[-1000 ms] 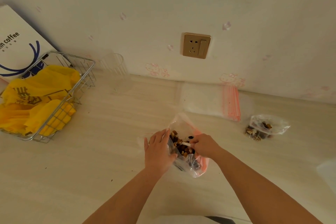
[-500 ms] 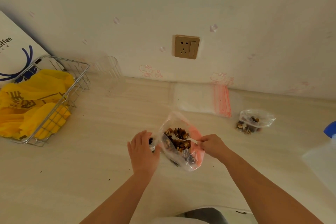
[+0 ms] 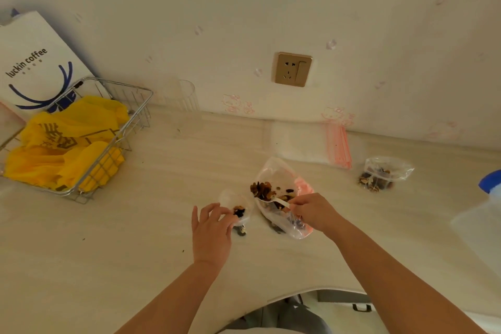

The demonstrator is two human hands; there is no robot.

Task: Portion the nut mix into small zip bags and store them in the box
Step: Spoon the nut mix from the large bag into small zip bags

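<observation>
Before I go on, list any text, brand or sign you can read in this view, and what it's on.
"luckin coffee": on the white paper bag leaning against the wall at left, above a blue logo.
Small line under that brand name: too small to read.
Dark printed characters on the yellow plastic bag in the wire basket: crumpled, not readable.
Nothing else carries legible text.

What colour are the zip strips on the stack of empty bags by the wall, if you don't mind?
Pinkish red, on the stack of empty bags, clearest in the head view.
</observation>
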